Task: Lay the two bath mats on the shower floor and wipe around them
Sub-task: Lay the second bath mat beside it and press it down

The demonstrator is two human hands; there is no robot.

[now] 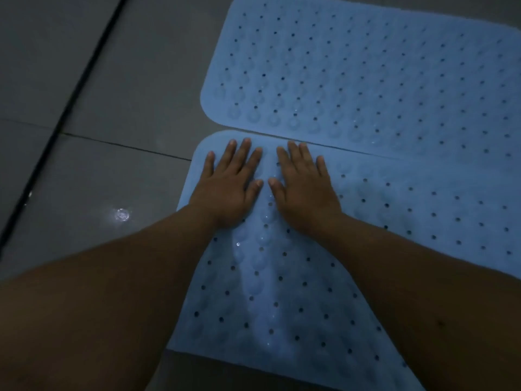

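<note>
Left hand (229,183), right hand (304,184) flat on near mat (282,292)

Two pale blue bath mats are seen laid flat on a grey tiled floor (118,114). The far mat (366,74) is set edge to edge with the near mat (282,292), only a thin seam being left between them. Both are dotted with rows of small holes and round bumps. The left hand (229,186) and the right hand (303,184) are pressed palm down, fingers spread, on the near mat close to its far left corner, the thumbs almost touching. Nothing is gripped by either hand. Dark grout lines are seen crossing the tiles to the left, and a small bright reflection (121,215) is visible on the floor beside the left forearm.
</note>
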